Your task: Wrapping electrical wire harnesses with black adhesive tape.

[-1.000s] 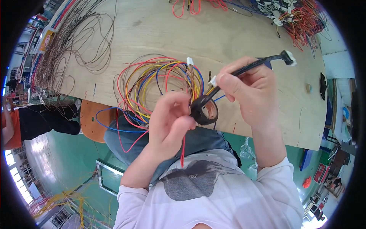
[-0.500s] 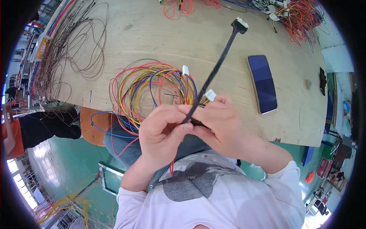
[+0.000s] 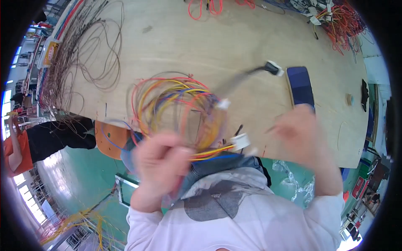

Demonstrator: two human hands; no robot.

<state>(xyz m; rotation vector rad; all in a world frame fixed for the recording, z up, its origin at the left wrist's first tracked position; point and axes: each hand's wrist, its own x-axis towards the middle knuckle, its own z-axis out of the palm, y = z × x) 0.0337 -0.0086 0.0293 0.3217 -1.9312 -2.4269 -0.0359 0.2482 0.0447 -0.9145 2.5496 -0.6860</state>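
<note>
My left hand [image 3: 163, 165], blurred by motion, is closed at the near table edge. Yellow, red and blue wires [image 3: 211, 154] run out of it to the right, ending at a white connector [image 3: 240, 142]. Beyond it a loose coil of coloured wires [image 3: 178, 90] lies on the table, smeared in part. A black sleeved cable [image 3: 240, 79] reaches from the coil to the right, with a black and white connector [image 3: 274, 68] at its tip. My right hand [image 3: 296, 131] is away from the wires, just below the phone [image 3: 300, 85]; its fingers are too smeared to read.
Brown wires [image 3: 69, 71] spread along the table's left side. Red wires with labels [image 3: 341, 25] are heaped at the far right. A small tape roll [image 3: 349, 99] and a black item [image 3: 364, 95] lie near the right edge. Another person [image 3: 25, 146] is at the far left.
My hands have parted: the right has moved right toward the phone, letting go of the black cable. The cable has swung down to the right. Wires with a white connector now show beside my left hand.
</note>
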